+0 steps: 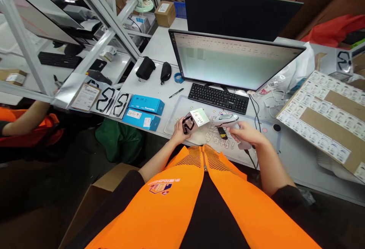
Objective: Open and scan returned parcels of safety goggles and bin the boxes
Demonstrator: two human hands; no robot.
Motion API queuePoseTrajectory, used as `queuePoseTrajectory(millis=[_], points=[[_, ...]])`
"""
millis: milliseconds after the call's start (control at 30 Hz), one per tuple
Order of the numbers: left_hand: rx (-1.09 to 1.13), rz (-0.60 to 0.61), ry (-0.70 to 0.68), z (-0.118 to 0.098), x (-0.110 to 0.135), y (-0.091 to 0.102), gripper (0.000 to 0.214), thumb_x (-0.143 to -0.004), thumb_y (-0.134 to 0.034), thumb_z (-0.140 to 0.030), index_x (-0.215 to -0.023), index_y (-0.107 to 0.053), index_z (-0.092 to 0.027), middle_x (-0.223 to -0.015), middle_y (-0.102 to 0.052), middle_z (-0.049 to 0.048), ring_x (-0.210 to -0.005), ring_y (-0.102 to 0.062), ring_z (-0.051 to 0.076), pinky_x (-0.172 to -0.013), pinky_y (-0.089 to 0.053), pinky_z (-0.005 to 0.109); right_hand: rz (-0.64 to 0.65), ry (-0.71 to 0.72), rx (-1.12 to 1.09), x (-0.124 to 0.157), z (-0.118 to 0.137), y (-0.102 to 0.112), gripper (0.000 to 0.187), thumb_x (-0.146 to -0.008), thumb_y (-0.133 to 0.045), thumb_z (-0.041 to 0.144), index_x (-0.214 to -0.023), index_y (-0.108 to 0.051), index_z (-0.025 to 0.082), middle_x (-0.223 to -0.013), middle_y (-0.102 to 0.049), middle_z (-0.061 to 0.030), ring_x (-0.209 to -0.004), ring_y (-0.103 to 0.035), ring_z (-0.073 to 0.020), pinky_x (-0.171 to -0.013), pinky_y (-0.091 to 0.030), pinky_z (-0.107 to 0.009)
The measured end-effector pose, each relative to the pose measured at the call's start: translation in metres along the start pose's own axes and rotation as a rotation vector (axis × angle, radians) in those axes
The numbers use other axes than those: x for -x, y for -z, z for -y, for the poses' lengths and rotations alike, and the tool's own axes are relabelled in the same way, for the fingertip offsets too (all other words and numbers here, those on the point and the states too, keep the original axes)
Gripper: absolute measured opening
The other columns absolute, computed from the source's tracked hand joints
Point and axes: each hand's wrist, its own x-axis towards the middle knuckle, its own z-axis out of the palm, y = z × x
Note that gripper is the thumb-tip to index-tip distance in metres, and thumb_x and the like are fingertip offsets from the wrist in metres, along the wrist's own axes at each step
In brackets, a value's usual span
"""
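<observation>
In my left hand [179,133] is a small box [188,126] with a black curved outline printed on its side. Its white-labelled face [200,116] is turned up, with a greenish light on it. My right hand [247,133] is wrapped round the handle of a barcode scanner [227,120], whose head points toward the box; a cable hangs from the handle. Beneath the scanner, a black and yellow tool [222,133], perhaps a box cutter, lies on the printed desk mat [182,108].
Ahead stand a keyboard [218,97] and a lit monitor [236,61]. Blue boxes [141,119], a pen [176,93] and black cases [145,68] lie to the left. A label-covered cardboard sheet [322,112] is at right. Another person's arm [28,118] shows at far left.
</observation>
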Motion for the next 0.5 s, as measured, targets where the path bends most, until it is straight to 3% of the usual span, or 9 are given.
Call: queuePoseTrajectory(millis=[100,200,400,500], points=[[-0.007,0.002,-0.02,-0.001,-0.002,-0.001,0.118,-0.072,-0.087,-0.028,-0.17,-0.021,-0.026,-0.169,-0.034,0.02,-0.159,-0.031,0.046,-0.13,-0.028,0.067,0.07,0.014,0.044,-0.01,0.025,-0.002,0.019,-0.089,-0.072,0.035,-0.097,-0.076,0.018,-0.054,-0.057,0.005,-0.045,-0.052,-0.0127,-0.048,-0.047,-0.025],[-0.004,-0.002,-0.019,0.0,-0.002,-0.002,0.117,-0.072,-0.087,-0.029,-0.17,-0.022,-0.025,-0.169,-0.034,0.021,-0.159,-0.031,0.047,-0.13,-0.028,0.067,0.058,-0.006,0.037,-0.022,0.028,-0.009,0.023,-0.086,-0.072,0.034,-0.103,-0.075,0.019,-0.054,-0.057,0.0058,-0.043,-0.052,-0.0133,-0.045,-0.045,-0.025],[0.018,-0.042,-0.009,0.003,0.001,-0.001,0.116,-0.07,-0.087,-0.028,-0.169,-0.026,-0.025,-0.168,-0.037,0.0202,-0.16,-0.032,0.047,-0.128,-0.031,0.067,-0.104,-0.058,0.171,-0.039,0.003,-0.015,0.022,-0.09,-0.068,0.042,-0.093,-0.07,0.021,-0.059,-0.061,0.0034,-0.049,-0.058,-0.0166,-0.051,-0.048,-0.028],[0.036,-0.06,-0.002,0.001,0.006,0.01,0.112,-0.069,-0.088,-0.03,-0.167,-0.033,-0.027,-0.168,-0.041,0.0181,-0.158,-0.036,0.046,-0.128,-0.033,0.066,-0.26,-0.107,0.345,-0.047,-0.02,-0.013,0.029,-0.093,-0.067,0.045,-0.105,-0.072,0.019,-0.068,-0.069,-0.0013,-0.061,-0.067,-0.0213,-0.059,-0.05,-0.03]])
